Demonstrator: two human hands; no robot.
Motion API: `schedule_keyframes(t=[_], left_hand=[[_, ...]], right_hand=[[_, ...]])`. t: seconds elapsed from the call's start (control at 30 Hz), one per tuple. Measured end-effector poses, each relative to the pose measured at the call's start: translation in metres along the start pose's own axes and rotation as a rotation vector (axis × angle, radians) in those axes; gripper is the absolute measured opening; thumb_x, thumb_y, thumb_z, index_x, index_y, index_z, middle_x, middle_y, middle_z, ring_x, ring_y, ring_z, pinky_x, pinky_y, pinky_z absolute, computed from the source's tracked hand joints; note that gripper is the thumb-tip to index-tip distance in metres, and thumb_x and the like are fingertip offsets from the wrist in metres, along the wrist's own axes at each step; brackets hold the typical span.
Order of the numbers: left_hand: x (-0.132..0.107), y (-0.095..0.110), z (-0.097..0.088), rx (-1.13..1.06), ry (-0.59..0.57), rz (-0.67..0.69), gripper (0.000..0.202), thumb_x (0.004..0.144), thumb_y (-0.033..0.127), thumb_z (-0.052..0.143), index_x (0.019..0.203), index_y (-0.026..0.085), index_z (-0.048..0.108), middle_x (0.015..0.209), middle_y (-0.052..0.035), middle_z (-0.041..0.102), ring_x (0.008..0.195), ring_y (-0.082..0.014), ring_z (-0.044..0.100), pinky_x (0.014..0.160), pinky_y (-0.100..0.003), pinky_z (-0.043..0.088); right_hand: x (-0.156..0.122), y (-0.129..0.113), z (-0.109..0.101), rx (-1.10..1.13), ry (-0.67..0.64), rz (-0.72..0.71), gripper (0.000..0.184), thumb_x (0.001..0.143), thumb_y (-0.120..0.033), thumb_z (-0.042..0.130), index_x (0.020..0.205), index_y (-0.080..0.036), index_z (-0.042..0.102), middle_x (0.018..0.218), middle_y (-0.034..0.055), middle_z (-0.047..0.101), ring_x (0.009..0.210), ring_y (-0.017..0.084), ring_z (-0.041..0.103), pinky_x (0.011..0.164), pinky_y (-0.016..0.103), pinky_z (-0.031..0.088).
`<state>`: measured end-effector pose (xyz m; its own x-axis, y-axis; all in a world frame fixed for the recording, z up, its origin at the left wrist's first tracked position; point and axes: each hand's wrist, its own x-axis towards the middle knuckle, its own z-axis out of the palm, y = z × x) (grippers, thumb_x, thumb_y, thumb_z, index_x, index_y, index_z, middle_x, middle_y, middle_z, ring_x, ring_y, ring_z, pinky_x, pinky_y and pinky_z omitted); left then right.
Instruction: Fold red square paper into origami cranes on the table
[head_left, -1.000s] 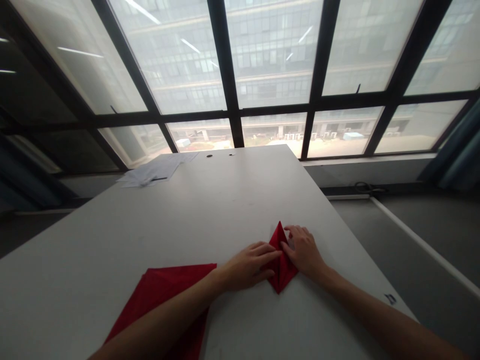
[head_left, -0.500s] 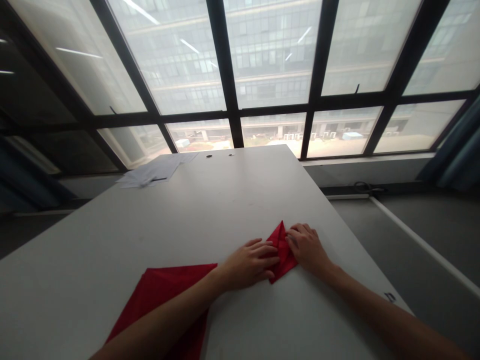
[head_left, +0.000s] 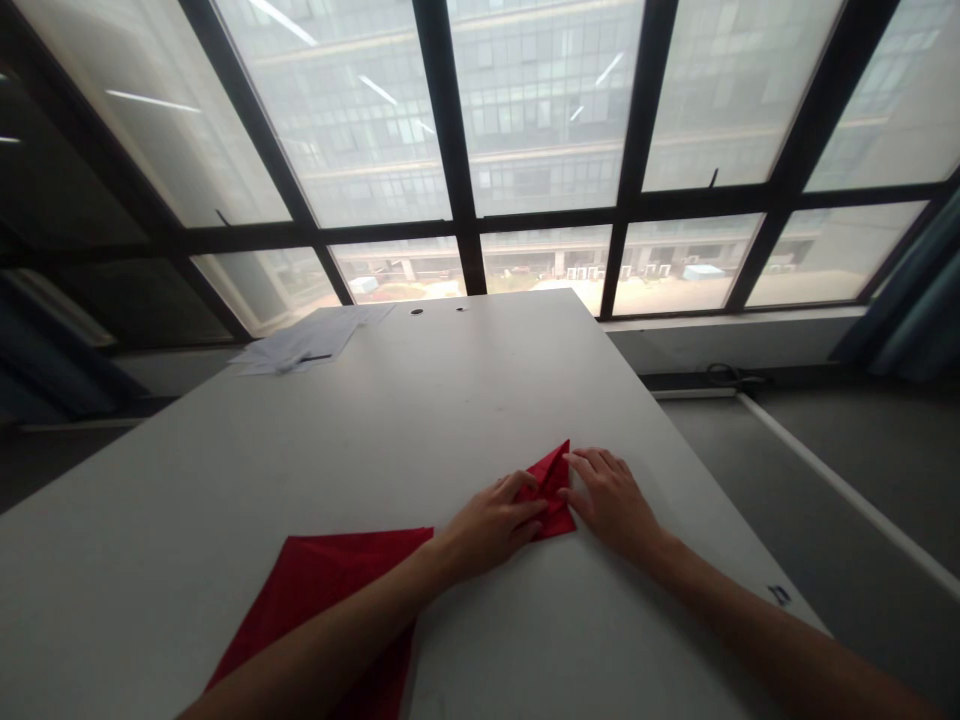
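A small folded red cloth (head_left: 553, 515) lies on the white table, with a pointed tip at its far end and a crease running down from it. My left hand (head_left: 501, 515) holds its left side, fingers bent over the top and covering part of it. At the right edge, my right hand (head_left: 611, 495) grips the cloth with thumb and fingertips. A larger red cloth (head_left: 322, 575) is spread flat at the near left, partly hidden under my left forearm.
The white table (head_left: 420, 420) stretches away to the windows. White papers with a dark pen-like thing (head_left: 315, 357) on them lie at the far left. Round holes (head_left: 417, 312) show near the far edge. A small dark mark (head_left: 780, 595) is by the right edge.
The small cloth has turned, its near corner swinging right and its tip shifting slightly right. My left fingers have bent more over it. My right hand has shifted slightly left.
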<state>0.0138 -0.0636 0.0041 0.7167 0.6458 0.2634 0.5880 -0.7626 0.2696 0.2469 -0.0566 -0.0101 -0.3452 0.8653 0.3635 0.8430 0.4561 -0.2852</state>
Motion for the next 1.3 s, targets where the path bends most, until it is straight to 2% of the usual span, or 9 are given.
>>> schedule_keyframes(t=[0.1,0.23,0.53,0.7,0.8,0.87,0.93,1.17,1.3], left_hand=[[0.001,-0.001,-0.002,-0.019,-0.002,0.035,0.031,0.095,0.024,0.054,0.124,0.026,0.066,0.133,-0.0078,0.056,0.119,-0.0233,0.057,0.107,-0.038,0.047],[0.003,-0.002,-0.005,-0.079,-0.010,0.117,0.034,0.097,0.021,0.051,0.130,0.025,0.061,0.136,-0.0059,0.058,0.128,-0.0217,0.053,0.113,-0.038,0.042],[0.000,-0.009,0.000,-0.031,-0.001,0.138,0.034,0.098,0.024,0.051,0.129,0.024,0.062,0.135,-0.0065,0.061,0.128,-0.0212,0.055,0.112,-0.038,0.043],[0.001,-0.009,-0.002,-0.045,0.013,0.127,0.033,0.098,0.025,0.052,0.129,0.026,0.063,0.134,-0.0063,0.062,0.125,-0.0207,0.057,0.110,-0.037,0.044],[0.000,-0.011,-0.002,-0.008,0.005,0.065,0.047,0.099,0.034,0.050,0.144,0.026,0.047,0.148,-0.0090,0.049,0.138,-0.0244,0.045,0.114,-0.042,0.038],[-0.002,-0.015,0.000,0.027,-0.051,0.041,0.064,0.099,0.044,0.048,0.155,0.025,0.026,0.157,-0.0111,0.034,0.147,-0.0274,0.030,0.118,-0.049,0.029],[-0.003,-0.018,0.002,0.046,-0.125,0.040,0.071,0.099,0.051,0.044,0.157,0.025,0.014,0.161,-0.0117,0.025,0.149,-0.0278,0.022,0.120,-0.051,0.022],[-0.003,-0.018,-0.001,0.056,-0.165,0.070,0.071,0.098,0.055,0.043,0.157,0.028,0.015,0.162,-0.0105,0.018,0.151,-0.0289,0.013,0.121,-0.054,0.013],[-0.001,-0.013,-0.007,0.004,-0.184,0.156,0.072,0.099,0.052,0.043,0.158,0.026,0.011,0.161,-0.0093,0.021,0.150,-0.0241,0.018,0.123,-0.046,0.013]], right_hand=[[0.000,-0.001,0.000,0.036,-0.107,-0.175,0.053,0.097,-0.037,0.048,0.147,-0.020,0.042,0.154,0.0105,0.041,0.143,0.027,0.031,0.118,0.046,0.021],[-0.002,-0.001,0.002,0.074,-0.298,-0.319,0.070,0.098,-0.052,0.043,0.157,-0.023,0.019,0.162,0.0082,0.023,0.150,0.027,0.017,0.121,0.054,0.005],[0.004,0.016,0.010,-0.021,-0.296,-0.049,0.065,0.101,-0.056,0.027,0.155,-0.019,0.026,0.161,0.0105,0.023,0.150,0.028,0.016,0.118,0.061,0.005],[0.006,0.022,0.013,-0.037,-0.287,0.017,0.063,0.100,-0.052,0.029,0.154,-0.019,0.028,0.161,0.0107,0.024,0.151,0.028,0.013,0.117,0.063,0.005],[0.005,0.021,0.015,-0.031,-0.280,0.029,0.063,0.099,-0.049,0.035,0.154,-0.020,0.028,0.161,0.0107,0.025,0.151,0.028,0.014,0.117,0.063,0.005],[0.004,0.021,0.015,-0.025,-0.270,0.040,0.063,0.098,-0.048,0.038,0.154,-0.020,0.028,0.161,0.0108,0.025,0.151,0.029,0.014,0.117,0.062,0.005],[0.004,0.020,0.016,-0.019,-0.263,0.045,0.063,0.097,-0.048,0.039,0.154,-0.020,0.029,0.161,0.0107,0.025,0.150,0.028,0.014,0.117,0.061,0.004],[0.004,0.019,0.015,-0.008,-0.260,0.048,0.064,0.098,-0.049,0.037,0.154,-0.019,0.028,0.161,0.0105,0.025,0.150,0.028,0.015,0.117,0.061,0.004],[0.004,0.019,0.017,-0.018,-0.254,0.049,0.064,0.097,-0.049,0.039,0.153,-0.018,0.030,0.161,0.0104,0.025,0.150,0.029,0.015,0.117,0.063,0.003]])
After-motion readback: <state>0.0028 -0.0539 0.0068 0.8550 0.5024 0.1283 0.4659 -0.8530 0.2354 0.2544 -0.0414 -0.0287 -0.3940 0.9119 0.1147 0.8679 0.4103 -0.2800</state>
